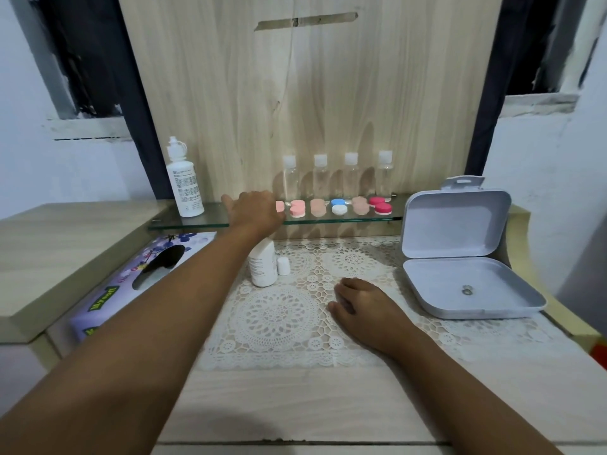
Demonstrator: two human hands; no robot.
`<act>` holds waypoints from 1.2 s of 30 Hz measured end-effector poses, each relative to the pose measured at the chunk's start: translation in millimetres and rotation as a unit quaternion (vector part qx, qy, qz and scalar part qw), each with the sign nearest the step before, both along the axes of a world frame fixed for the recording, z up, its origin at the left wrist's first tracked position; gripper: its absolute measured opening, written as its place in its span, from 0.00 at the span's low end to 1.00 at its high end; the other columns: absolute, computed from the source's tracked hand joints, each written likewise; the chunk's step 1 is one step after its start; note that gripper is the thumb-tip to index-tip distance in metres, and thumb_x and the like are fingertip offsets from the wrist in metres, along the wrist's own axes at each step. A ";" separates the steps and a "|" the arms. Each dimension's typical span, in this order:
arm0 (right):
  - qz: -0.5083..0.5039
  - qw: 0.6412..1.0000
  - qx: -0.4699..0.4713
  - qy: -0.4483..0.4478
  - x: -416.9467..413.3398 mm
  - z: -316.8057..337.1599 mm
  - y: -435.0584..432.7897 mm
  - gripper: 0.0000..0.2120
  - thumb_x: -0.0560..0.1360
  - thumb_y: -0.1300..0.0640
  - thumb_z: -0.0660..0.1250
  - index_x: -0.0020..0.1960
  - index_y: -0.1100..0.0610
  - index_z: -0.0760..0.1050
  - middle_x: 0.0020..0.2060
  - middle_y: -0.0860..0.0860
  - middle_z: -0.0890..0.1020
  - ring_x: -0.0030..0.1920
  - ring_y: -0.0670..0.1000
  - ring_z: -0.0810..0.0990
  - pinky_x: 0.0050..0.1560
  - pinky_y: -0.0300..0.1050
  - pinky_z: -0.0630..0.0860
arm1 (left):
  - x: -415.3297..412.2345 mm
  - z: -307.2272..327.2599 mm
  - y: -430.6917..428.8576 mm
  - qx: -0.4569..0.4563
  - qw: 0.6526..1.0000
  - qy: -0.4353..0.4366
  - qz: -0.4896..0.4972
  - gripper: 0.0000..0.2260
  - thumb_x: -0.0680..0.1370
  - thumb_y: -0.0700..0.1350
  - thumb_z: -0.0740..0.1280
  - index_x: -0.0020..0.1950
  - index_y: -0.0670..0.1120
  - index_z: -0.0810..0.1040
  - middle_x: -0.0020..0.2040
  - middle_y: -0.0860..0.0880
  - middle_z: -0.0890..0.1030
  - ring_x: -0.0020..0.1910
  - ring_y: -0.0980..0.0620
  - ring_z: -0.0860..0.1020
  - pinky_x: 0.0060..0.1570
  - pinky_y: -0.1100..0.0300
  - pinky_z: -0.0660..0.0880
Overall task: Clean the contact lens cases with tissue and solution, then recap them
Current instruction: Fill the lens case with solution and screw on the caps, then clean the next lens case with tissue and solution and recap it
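Round plastic lens cases (pixel 339 206) stood in a row on the glass shelf (pixel 213 221) at the desk's (pixel 295 399) back edge. My left grip (pixel 258 211) hovered over them, fingers loose, empty; my right grip (pixel 363 303) lay flat on the lace mat (pixel 279 318).

tissue box (pixel 108 300) lettering, bottle (pixel 185 188) print, unreadable

Six lens cases (pixel 339 206) in a row, count them, the leftmost only partly showing. Four small clear bottles (pixel 320 178). Two white solution bottles: one on the glass shelf (pixel 184 182), one down on the surface (pixel 262 267). One loose white cap (pixel 283 266). One tissue box (pixel 108 300). One open grey box (pixel 460 224), two tiny rings (pixel 466 289) inside. One lace mat (pixel 279 313).
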State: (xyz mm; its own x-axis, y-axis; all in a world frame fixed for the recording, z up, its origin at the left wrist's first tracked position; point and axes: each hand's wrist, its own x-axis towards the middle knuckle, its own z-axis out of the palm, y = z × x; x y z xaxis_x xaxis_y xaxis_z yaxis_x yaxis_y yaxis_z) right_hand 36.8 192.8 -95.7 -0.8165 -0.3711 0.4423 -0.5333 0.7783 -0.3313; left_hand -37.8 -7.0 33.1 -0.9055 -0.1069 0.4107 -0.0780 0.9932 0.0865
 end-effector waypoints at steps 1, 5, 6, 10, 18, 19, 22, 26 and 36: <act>-0.002 1.000 0.000 0.000 -0.1 -0.4 0.1 0.15 0.72 0.45 0.55 0.35 0.56 0.65 0.37 0.50 0.71 0.41 0.52 0.71 0.43 0.45 0.68 | -1.8 -0.3 -1.6 0.007 1.000 -0.004 -0.005 0.14 0.77 0.55 0.62 0.37 0.48 0.71 0.40 0.49 0.76 0.45 0.47 0.73 0.59 0.47 0.59; -0.005 1.000 0.005 0.002 -1.0 -2.0 0.3 0.15 0.74 0.46 0.57 0.37 0.57 0.68 0.39 0.51 0.74 0.43 0.52 0.72 0.45 0.46 0.70 | -7.1 -1.3 -7.0 0.013 1.000 -0.010 -0.023 0.15 0.76 0.57 0.62 0.36 0.48 0.71 0.42 0.47 0.79 0.45 0.46 0.75 0.58 0.47 0.66; -0.005 1.000 0.005 0.000 -1.2 -2.2 0.4 0.15 0.74 0.46 0.57 0.38 0.58 0.69 0.40 0.51 0.75 0.44 0.52 0.73 0.46 0.47 0.70 | -6.6 -0.7 -7.3 0.008 1.000 -0.010 -0.024 0.14 0.75 0.58 0.62 0.38 0.48 0.72 0.44 0.47 0.79 0.46 0.46 0.75 0.58 0.47 0.66; -0.004 1.000 0.005 -0.002 -0.9 -1.3 0.4 0.15 0.74 0.46 0.58 0.38 0.57 0.68 0.40 0.51 0.75 0.45 0.52 0.73 0.47 0.47 0.71 | 2.1 2.9 -4.8 -0.030 0.999 0.006 -0.038 0.14 0.76 0.56 0.62 0.53 0.47 0.74 0.54 0.45 0.76 0.56 0.44 0.72 0.60 0.45 0.62; -0.008 1.000 0.011 -0.010 -0.5 -0.2 0.2 0.15 0.75 0.47 0.58 0.37 0.57 0.67 0.42 0.52 0.75 0.46 0.52 0.73 0.48 0.46 0.71 | 11.0 6.8 18.6 -0.078 0.991 0.055 -0.090 0.18 0.77 0.54 0.61 0.61 0.46 0.75 0.62 0.45 0.71 0.62 0.45 0.67 0.59 0.47 0.60; -0.008 1.000 0.012 -0.008 -0.2 0.0 0.5 0.15 0.75 0.47 0.59 0.37 0.57 0.67 0.42 0.52 0.75 0.46 0.52 0.73 0.48 0.46 0.71 | 10.2 6.3 20.7 -0.079 0.992 0.050 -0.085 0.17 0.77 0.55 0.61 0.59 0.45 0.76 0.62 0.45 0.71 0.62 0.45 0.66 0.58 0.47 0.60; -0.006 1.000 0.007 -0.003 -0.3 -0.5 0.7 0.15 0.74 0.46 0.57 0.35 0.55 0.65 0.38 0.50 0.73 0.43 0.52 0.72 0.45 0.45 0.70 | 7.9 2.6 24.3 -0.086 0.994 0.024 -0.064 0.17 0.78 0.55 0.60 0.56 0.45 0.77 0.61 0.44 0.71 0.61 0.45 0.66 0.58 0.47 0.60; -0.007 1.000 0.002 0.003 -1.5 -1.6 0.5 0.17 0.72 0.42 0.52 0.35 0.55 0.64 0.37 0.50 0.72 0.43 0.52 0.73 0.45 0.47 0.71 | 5.8 -0.2 27.2 -0.089 0.994 0.008 -0.057 0.17 0.79 0.55 0.58 0.55 0.44 0.77 0.61 0.44 0.71 0.62 0.45 0.66 0.60 0.46 0.59; -0.018 1.000 0.012 -0.013 -0.9 0.0 -0.6 0.20 0.72 0.41 0.52 0.38 0.57 0.69 0.40 0.51 0.74 0.46 0.53 0.74 0.48 0.48 0.72 | 12.9 -3.1 24.6 -0.033 0.993 0.076 -0.078 0.15 0.78 0.52 0.58 0.57 0.45 0.77 0.57 0.46 0.74 0.58 0.47 0.68 0.55 0.49 0.59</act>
State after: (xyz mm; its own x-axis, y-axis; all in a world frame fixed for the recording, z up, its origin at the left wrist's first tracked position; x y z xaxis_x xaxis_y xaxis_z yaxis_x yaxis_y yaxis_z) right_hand 35.9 192.1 -95.7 -0.8409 -0.3514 0.4116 -0.4957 0.8052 -0.3254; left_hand -24.8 17.6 30.1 -0.8354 0.0612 0.5461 0.0861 0.9961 0.0200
